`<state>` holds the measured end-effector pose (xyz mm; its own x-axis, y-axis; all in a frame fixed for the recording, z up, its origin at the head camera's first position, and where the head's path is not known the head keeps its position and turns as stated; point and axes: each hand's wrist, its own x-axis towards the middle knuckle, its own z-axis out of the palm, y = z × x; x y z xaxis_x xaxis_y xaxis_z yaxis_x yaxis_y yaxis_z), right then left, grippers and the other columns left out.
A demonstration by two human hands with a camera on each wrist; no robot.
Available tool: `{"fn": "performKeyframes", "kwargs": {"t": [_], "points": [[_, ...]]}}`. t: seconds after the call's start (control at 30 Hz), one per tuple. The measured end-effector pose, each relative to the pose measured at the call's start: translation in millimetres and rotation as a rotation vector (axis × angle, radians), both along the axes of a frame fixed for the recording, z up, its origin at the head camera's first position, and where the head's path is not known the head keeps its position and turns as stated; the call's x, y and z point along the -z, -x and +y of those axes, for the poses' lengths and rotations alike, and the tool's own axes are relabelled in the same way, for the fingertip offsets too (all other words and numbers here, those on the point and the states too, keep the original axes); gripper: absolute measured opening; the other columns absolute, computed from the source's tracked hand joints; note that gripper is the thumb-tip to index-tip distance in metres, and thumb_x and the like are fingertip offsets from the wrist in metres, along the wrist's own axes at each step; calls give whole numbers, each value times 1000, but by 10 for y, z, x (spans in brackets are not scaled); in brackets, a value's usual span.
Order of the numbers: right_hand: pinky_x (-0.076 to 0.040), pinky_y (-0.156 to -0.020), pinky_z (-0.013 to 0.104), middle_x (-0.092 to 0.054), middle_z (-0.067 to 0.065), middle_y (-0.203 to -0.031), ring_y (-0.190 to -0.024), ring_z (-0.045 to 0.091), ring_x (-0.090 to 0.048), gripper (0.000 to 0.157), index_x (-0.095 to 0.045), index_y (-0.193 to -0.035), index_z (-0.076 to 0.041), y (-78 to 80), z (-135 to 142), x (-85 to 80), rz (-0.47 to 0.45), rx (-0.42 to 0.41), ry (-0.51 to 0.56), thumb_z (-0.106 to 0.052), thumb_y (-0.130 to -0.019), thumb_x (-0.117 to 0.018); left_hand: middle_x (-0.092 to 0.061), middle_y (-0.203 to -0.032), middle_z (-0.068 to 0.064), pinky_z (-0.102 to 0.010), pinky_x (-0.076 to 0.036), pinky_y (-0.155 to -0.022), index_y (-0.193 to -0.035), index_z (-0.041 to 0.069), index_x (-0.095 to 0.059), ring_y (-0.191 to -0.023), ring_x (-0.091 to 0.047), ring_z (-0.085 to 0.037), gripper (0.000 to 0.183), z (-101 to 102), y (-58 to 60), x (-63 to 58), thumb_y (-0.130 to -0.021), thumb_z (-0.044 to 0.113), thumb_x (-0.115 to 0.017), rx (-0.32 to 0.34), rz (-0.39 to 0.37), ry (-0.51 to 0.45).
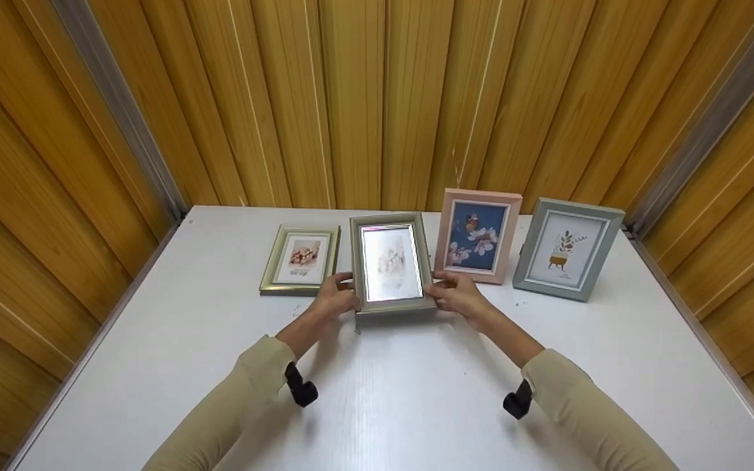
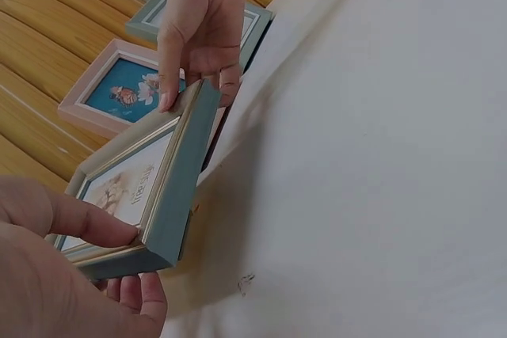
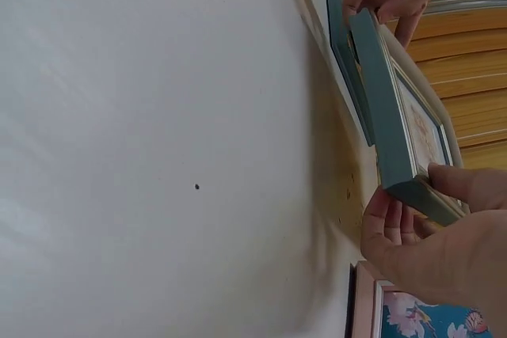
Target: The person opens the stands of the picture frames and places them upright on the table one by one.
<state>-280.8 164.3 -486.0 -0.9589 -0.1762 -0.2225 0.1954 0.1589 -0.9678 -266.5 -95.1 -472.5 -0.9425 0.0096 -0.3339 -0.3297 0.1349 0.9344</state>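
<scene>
Head view: a gold frame (image 1: pixel 300 258) beside the left hand (image 1: pixel 332 296), which with the right hand (image 1: pixel 461 296) pinches the tilted middle frame (image 1: pixel 391 263) between them, thumbs (image 2: pixel 91 221) in front; rightward of both, a pink frame (image 1: pixel 479 235), then a greenish frame (image 1: pixel 568 251).

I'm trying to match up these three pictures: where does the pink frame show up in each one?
Head: right of centre, the pink frame stands left of the grey-green frame.
Left wrist: upper left, partly hidden by the right hand.
Right wrist: bottom right corner, cut off by the picture's edge.
Shared landmark: the held frame, gripped by the left hand and the right hand.
</scene>
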Motion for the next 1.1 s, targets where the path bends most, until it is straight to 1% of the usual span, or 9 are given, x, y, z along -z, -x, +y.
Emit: {"fn": "performKeyframes", "kwargs": {"t": [0.1, 0.23, 0.33, 0.4, 0.57, 0.7, 0.87, 1.0, 1.1], "points": [[-60, -85, 29, -59, 6, -110, -91, 9, -61, 59, -42, -148, 10, -20, 60, -29, 7, -49, -21, -10, -98, -66, -57, -135, -21, -37, -56, -98, -148, -1, -46, -115, -60, -28, 71, -8, -36, -32, -80, -16, -59, 2, 21, -26], [-59, -96, 40, -54, 16, -129, -102, 12, -60, 60, -40, -151, 7, -39, 113, -66, 15, -60, -39, -11, -99, -65, -57, -126, -18, -27, -57, -80, -144, -2, -50, -104, -58, -23, 72, -16, -77, -70, -75, -19, -59, 19, 106, -76], [-59, -97, 41, -52, 20, -135, -104, 13, -60, 59, -40, -150, 7, -48, 141, -85, 21, -56, -40, -10, -99, -65, -57, -122, -16, -23, -53, -72, -141, -2, -51, -100, -56, -20, 73, -14, -100, -74, -72, -21, -60, 31, 183, -120], [-59, -96, 40, -52, 21, -136, -104, 13, -60, 58, -40, -149, 8, -55, 159, -94, 31, -57, -38, -9, -99, -64, -57, -121, -14, -24, -53, -71, -141, 0, -52, -100, -55, -20, 74, -9, -111, -64, -71, -21, -62, 42, 225, -161], [-60, -92, 36, -51, 25, -137, -99, 9, -62, 55, -40, -147, 11, -64, 205, -105, 78, -65, -21, -5, -100, -62, -56, -123, -12, -25, -50, -75, -141, 1, -53, -103, -53, -19, 74, 42, -155, -71, -71, -17, -65, 57, 335, -215], [-61, -89, 31, -49, 27, -140, -97, 7, -63, 53, -39, -148, 12, -65, 213, -118, 93, -64, 1, -3, -101, -59, -55, -123, -10, -24, -47, -81, -141, 2, -53, -102, -51, -17, 74, 108, -213, -134, -70, -12, -68, 70, 422, -202], [-60, -88, 29, -53, 22, -135, -95, 5, -63, 50, -41, -147, 12, -66, 212, -98, 96, -70, 30, -1, -101, -57, -56, -123, -12, -28, -43, -88, -141, 2, -52, -105, -50, -16, 74, 191, -297, -212, -70, -6, -74, 109, 536, -172], [-59, -89, 29, -55, 15, -130, -97, 7, -62, 50, -42, -148, 10, -70, 213, -55, 96, -112, 44, -2, -102, -57, -55, -129, -14, -32, -42, -91, -143, 4, -50, -113, -49, -19, 76, 260, -381, -268, -72, -1, -78, 164, 607, -147], [-59, -91, 31, -57, 12, -129, -100, 8, -62, 50, -44, -148, 8, -81, 208, -29, 88, -147, 60, -5, -102, -58, -52, -136, -13, -35, -42, -95, -145, 7, -46, -120, -46, -21, 78, 321, -448, -309, -74, 4, -80, 233, 651, -124]]}}
